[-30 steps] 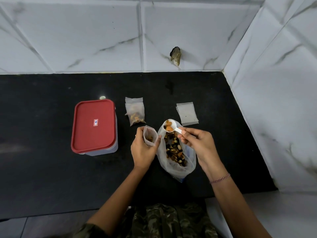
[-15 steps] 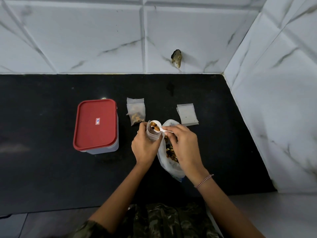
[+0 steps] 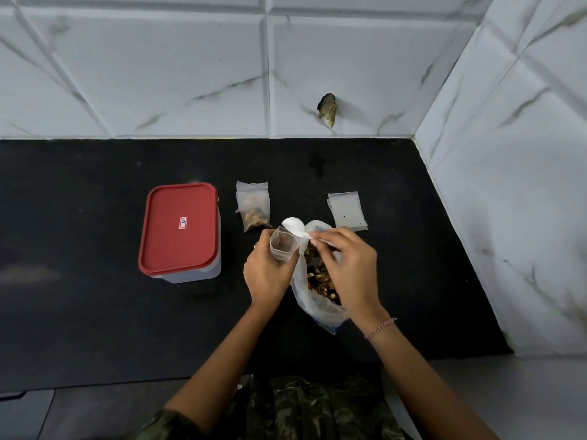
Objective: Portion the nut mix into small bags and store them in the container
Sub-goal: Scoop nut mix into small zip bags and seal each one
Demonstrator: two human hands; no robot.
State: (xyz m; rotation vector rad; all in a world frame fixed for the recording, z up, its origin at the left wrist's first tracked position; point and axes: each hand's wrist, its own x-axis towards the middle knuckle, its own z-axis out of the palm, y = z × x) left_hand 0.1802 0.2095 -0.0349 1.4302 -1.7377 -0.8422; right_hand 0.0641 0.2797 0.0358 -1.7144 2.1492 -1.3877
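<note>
Black counter runs into a corner of white marble-look tiles. Container sits on the left side of it with its red lid on. The big bag of nut mix lies open in the middle, right in front of the person, nuts showing inside. Left hand is wrapped around a small bag, holding it upright with the mouth open, just left of the big bag. Right hand pinches the handle of a white spoon, whose bowl is turned face-down at the small bag's mouth. Can't tell how much is in that bag. A filled bag lies flat between the container and the hands. A few empty bags are stacked behind the big bag, to the right. Thin bracelet on the right wrist.
</note>
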